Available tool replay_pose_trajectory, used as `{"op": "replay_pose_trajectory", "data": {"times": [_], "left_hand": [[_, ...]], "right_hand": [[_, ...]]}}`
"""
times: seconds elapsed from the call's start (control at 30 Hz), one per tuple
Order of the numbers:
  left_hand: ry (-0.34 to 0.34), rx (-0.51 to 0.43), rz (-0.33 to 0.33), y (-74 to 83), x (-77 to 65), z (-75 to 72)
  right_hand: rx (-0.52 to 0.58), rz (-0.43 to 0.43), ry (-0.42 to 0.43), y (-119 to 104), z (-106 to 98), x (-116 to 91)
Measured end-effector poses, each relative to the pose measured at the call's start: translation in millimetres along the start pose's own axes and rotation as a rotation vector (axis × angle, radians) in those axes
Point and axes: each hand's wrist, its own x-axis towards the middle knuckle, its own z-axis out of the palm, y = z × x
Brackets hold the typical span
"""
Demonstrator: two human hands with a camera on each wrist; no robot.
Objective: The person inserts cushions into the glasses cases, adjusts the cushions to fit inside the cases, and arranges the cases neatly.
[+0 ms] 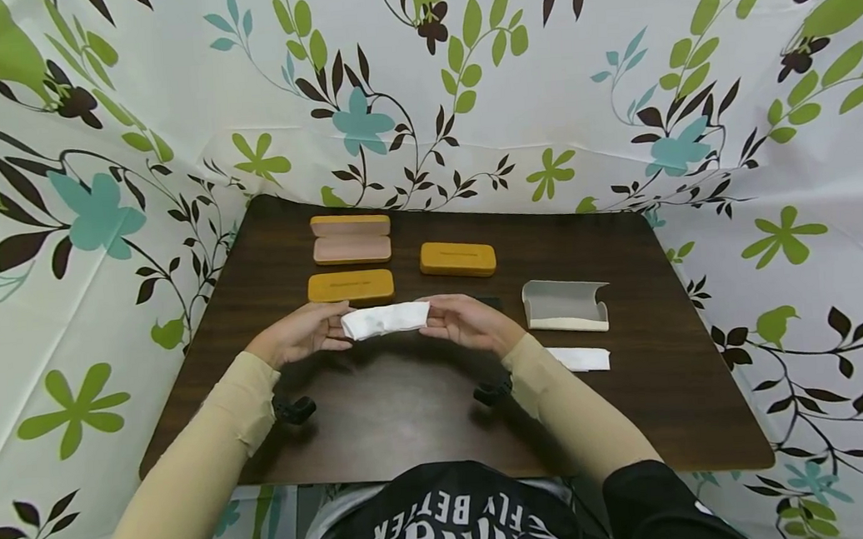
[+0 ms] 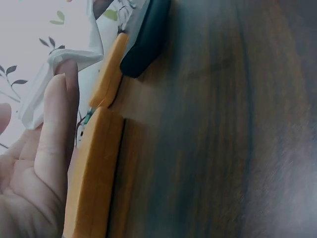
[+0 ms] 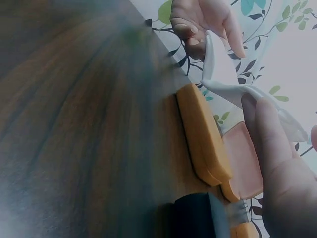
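Observation:
A folded white strip of soft material, apparently cloth (image 1: 386, 320), is stretched between both hands above the table. My left hand (image 1: 304, 331) pinches its left end, with a fingertip tucked against the fold in the left wrist view. The right hand (image 1: 473, 321) holds the other end; in the right wrist view its fingers lie under the cloth (image 3: 223, 64), the thumb just showing at the edge. Just beyond the hands lies a shut yellow case (image 1: 351, 286). A dark case (image 2: 143, 42) stands by the right hand, mostly hidden by it in the head view.
Farther back on the dark wooden table (image 1: 396, 405) are an open yellow case (image 1: 352, 248) with a pink lining and another shut yellow case (image 1: 457, 259). To the right lie an open white carton (image 1: 565, 306) and a second white strip (image 1: 584, 359). Patterned curtains surround the table.

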Motion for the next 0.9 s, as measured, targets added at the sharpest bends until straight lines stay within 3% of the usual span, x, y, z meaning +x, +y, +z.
{"op": "replay_pose_trajectory", "data": {"times": [0.63, 0.9], "left_hand": [[0.076, -0.020, 0.034, 29.5, -5.1, -35.5], [0.071, -0.114, 0.056, 39.6, -6.6, -49.7]], "right_hand": [[0.001, 0.019, 0.027, -31.1, 11.4, 42.5], [-0.011, 0.019, 0.048, -41.5, 16.7, 59.0]]}}
